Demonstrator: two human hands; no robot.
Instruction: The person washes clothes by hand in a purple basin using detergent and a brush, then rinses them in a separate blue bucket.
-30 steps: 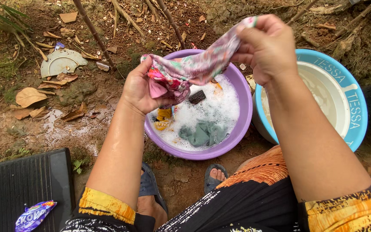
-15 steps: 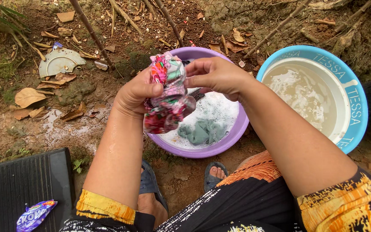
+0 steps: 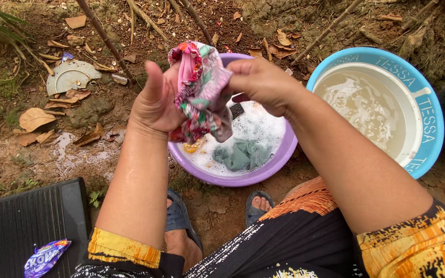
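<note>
Bunched wet floral cloth (image 3: 202, 92), pink-edged, above the soapy purple basin (image 3: 243, 177), between both hands.

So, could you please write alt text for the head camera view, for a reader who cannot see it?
Two bare hands, left hand and right hand, grip a bunched colourful cloth above a purple basin of soapy water. A blue basin of cloudy water stands beside it on the dirt ground.

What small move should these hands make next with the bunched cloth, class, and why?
Probably rub the floral cloth between left hand and right hand: both grip it, bunched, above the sudsy purple basin, where a green garment soaks.
</note>
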